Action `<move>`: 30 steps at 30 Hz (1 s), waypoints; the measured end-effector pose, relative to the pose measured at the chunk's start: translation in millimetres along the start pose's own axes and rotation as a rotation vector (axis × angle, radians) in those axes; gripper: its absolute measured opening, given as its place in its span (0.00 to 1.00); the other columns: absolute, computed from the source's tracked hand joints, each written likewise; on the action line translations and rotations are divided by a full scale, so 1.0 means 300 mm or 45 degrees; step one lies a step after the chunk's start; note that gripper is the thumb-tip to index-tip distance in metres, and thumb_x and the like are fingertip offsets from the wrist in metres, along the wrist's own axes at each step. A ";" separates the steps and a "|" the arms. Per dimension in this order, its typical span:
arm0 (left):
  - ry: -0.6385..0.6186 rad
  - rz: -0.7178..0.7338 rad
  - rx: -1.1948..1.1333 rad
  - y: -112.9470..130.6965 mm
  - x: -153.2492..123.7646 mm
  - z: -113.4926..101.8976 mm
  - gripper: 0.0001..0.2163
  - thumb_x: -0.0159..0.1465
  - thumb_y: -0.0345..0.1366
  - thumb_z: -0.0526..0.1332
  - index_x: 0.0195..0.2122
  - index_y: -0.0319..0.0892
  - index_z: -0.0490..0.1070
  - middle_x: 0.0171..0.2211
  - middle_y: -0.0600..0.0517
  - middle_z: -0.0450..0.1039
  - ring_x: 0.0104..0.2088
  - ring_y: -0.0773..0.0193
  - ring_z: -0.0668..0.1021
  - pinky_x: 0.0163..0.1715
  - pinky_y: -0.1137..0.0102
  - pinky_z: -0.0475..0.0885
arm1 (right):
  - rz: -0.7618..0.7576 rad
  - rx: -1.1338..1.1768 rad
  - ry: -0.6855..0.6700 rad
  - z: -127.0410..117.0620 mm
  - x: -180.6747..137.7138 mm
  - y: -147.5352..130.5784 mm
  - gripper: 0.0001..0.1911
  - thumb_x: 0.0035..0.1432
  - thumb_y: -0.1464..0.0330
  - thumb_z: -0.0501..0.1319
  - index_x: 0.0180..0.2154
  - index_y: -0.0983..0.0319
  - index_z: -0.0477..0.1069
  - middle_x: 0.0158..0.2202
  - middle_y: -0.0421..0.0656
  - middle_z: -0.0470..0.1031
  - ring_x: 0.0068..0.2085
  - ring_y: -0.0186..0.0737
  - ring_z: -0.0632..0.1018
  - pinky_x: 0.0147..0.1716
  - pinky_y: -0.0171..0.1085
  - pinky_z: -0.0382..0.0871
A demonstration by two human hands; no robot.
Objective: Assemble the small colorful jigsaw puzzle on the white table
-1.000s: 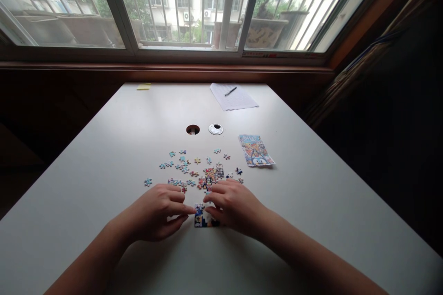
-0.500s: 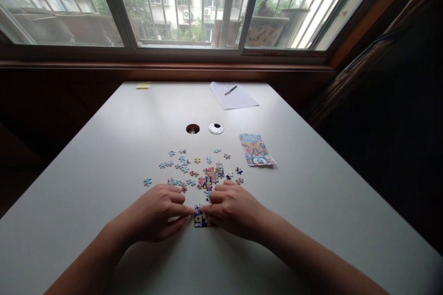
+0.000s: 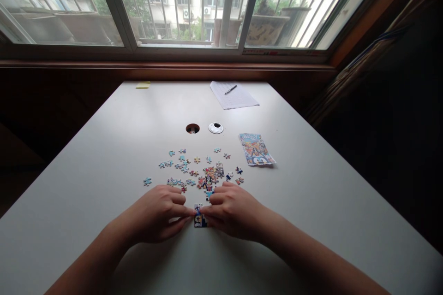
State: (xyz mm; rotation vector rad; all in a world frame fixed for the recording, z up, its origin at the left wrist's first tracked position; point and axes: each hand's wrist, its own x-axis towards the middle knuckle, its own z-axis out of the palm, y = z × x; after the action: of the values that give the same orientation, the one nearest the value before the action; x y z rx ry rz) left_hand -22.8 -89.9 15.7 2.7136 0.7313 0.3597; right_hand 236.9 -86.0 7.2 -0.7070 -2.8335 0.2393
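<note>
Near the front of the table lies a small joined block of jigsaw pieces (image 3: 198, 221), dark blue and white. At its left edge are the fingertips of my left hand (image 3: 161, 212), with thumb and index finger close together. From the right my right hand (image 3: 231, 209) presses its index finger and thumb on the same block and hides its right part. Just beyond my fingers lies a larger joined puzzle section (image 3: 215, 173), in orange and red, partly covered by my right hand. Loose jigsaw pieces (image 3: 183, 159) are scattered to its left, with a few to its right.
A picture sheet (image 3: 258, 150) of the puzzle lies to the right. Farther back are a round cable hole (image 3: 193, 128) and its metal cover (image 3: 216, 128). Paper sheets (image 3: 235, 97) with a pen (image 3: 230, 90) and yellow sticky notes (image 3: 143, 85) lie at the far edge.
My right thumb and fingers have shifted slightly and now cover more of the block's right side. My left hand is almost still.
</note>
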 end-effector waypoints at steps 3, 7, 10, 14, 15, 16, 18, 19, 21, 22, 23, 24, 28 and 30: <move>0.016 0.002 -0.018 0.002 -0.004 -0.004 0.09 0.66 0.32 0.57 0.42 0.48 0.77 0.25 0.53 0.71 0.27 0.63 0.72 0.31 0.67 0.66 | -0.009 0.000 0.060 -0.016 -0.005 0.017 0.09 0.67 0.66 0.57 0.38 0.57 0.76 0.29 0.39 0.75 0.33 0.37 0.70 0.35 0.40 0.55; 0.079 -0.018 -0.063 -0.002 -0.012 -0.011 0.07 0.66 0.30 0.56 0.38 0.45 0.75 0.26 0.51 0.71 0.29 0.62 0.71 0.31 0.65 0.64 | 0.054 -0.040 0.165 -0.047 -0.017 0.052 0.11 0.67 0.68 0.55 0.40 0.57 0.77 0.28 0.40 0.73 0.31 0.37 0.69 0.34 0.40 0.55; 0.134 -0.024 -0.069 -0.009 -0.017 -0.017 0.08 0.66 0.31 0.56 0.31 0.43 0.71 0.24 0.51 0.67 0.27 0.62 0.68 0.29 0.65 0.60 | 0.128 -0.028 0.276 -0.064 -0.027 0.075 0.11 0.67 0.68 0.56 0.38 0.59 0.77 0.27 0.40 0.73 0.30 0.37 0.69 0.33 0.40 0.55; 0.190 -0.018 -0.106 -0.020 -0.023 -0.023 0.09 0.66 0.31 0.55 0.27 0.43 0.67 0.23 0.52 0.63 0.25 0.63 0.64 0.27 0.65 0.57 | 0.250 0.078 0.513 -0.067 -0.035 0.096 0.12 0.66 0.66 0.57 0.32 0.60 0.77 0.25 0.39 0.71 0.28 0.35 0.67 0.32 0.39 0.57; 0.208 -0.018 -0.116 -0.023 -0.025 -0.024 0.10 0.66 0.30 0.55 0.27 0.43 0.67 0.22 0.52 0.62 0.25 0.63 0.63 0.27 0.65 0.56 | 0.283 0.098 0.567 -0.065 -0.037 0.099 0.14 0.66 0.66 0.57 0.30 0.60 0.76 0.23 0.39 0.69 0.27 0.35 0.66 0.31 0.39 0.57; 0.230 -0.020 -0.126 -0.026 -0.026 -0.024 0.10 0.66 0.30 0.55 0.26 0.43 0.66 0.22 0.52 0.61 0.25 0.63 0.63 0.27 0.65 0.56 | 0.321 0.117 0.618 -0.064 -0.038 0.102 0.15 0.66 0.66 0.57 0.27 0.60 0.75 0.22 0.38 0.67 0.26 0.34 0.65 0.31 0.39 0.57; 0.277 -0.028 -0.140 -0.032 -0.029 -0.021 0.11 0.66 0.30 0.55 0.24 0.43 0.63 0.21 0.53 0.60 0.24 0.63 0.62 0.27 0.65 0.55 | 0.404 0.174 0.709 -0.062 -0.040 0.108 0.19 0.66 0.65 0.57 0.24 0.60 0.73 0.20 0.38 0.63 0.24 0.34 0.64 0.29 0.38 0.57; 0.299 -0.033 -0.143 -0.036 -0.030 -0.018 0.12 0.66 0.30 0.55 0.24 0.43 0.62 0.21 0.53 0.59 0.24 0.64 0.61 0.26 0.65 0.54 | 0.449 0.220 0.751 -0.061 -0.041 0.111 0.19 0.67 0.65 0.57 0.23 0.60 0.73 0.20 0.38 0.62 0.24 0.34 0.63 0.27 0.38 0.56; 0.336 -0.044 -0.139 -0.043 -0.031 -0.012 0.13 0.65 0.29 0.55 0.23 0.43 0.59 0.21 0.54 0.57 0.24 0.64 0.59 0.26 0.65 0.53 | 0.537 0.342 0.830 -0.059 -0.044 0.118 0.20 0.67 0.65 0.56 0.23 0.60 0.74 0.20 0.38 0.63 0.23 0.34 0.64 0.26 0.37 0.57; 0.353 -0.048 -0.135 -0.046 -0.032 -0.010 0.14 0.65 0.29 0.55 0.22 0.43 0.58 0.20 0.54 0.56 0.24 0.64 0.59 0.26 0.65 0.52 | 0.581 0.409 0.869 -0.057 -0.046 0.123 0.20 0.68 0.64 0.56 0.24 0.60 0.75 0.20 0.38 0.65 0.23 0.33 0.66 0.26 0.37 0.58; 0.366 -0.053 -0.130 -0.049 -0.032 -0.007 0.15 0.65 0.29 0.55 0.21 0.43 0.56 0.20 0.54 0.55 0.24 0.65 0.58 0.26 0.64 0.51 | 0.625 0.475 0.906 -0.055 -0.047 0.128 0.20 0.68 0.64 0.57 0.24 0.60 0.75 0.20 0.38 0.66 0.23 0.34 0.67 0.27 0.37 0.59; 0.376 -0.056 -0.124 -0.052 -0.033 -0.005 0.16 0.65 0.29 0.56 0.21 0.43 0.54 0.20 0.55 0.54 0.24 0.65 0.57 0.26 0.64 0.51 | 0.670 0.537 0.946 -0.051 -0.049 0.135 0.20 0.68 0.63 0.57 0.24 0.60 0.75 0.21 0.38 0.68 0.24 0.34 0.69 0.28 0.37 0.61; 0.399 -0.068 -0.105 -0.061 -0.035 0.000 0.18 0.65 0.29 0.56 0.20 0.43 0.51 0.19 0.55 0.52 0.23 0.65 0.57 0.26 0.64 0.49 | 0.849 0.857 1.115 -0.021 -0.052 0.172 0.23 0.67 0.58 0.57 0.23 0.60 0.74 0.20 0.38 0.67 0.25 0.34 0.67 0.28 0.36 0.60; 0.396 -0.071 -0.108 -0.062 -0.036 0.000 0.18 0.65 0.29 0.56 0.20 0.43 0.50 0.19 0.56 0.52 0.23 0.65 0.56 0.26 0.64 0.49 | 0.914 1.085 1.236 -0.002 -0.051 0.193 0.23 0.66 0.56 0.58 0.22 0.61 0.73 0.18 0.36 0.60 0.22 0.32 0.60 0.24 0.35 0.55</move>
State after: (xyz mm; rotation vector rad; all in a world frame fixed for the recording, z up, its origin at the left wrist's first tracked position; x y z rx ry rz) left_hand -40.1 -80.4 7.4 2.5798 0.8493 0.7932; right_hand 276.0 -42.7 -6.6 -1.1426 -1.3009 0.8489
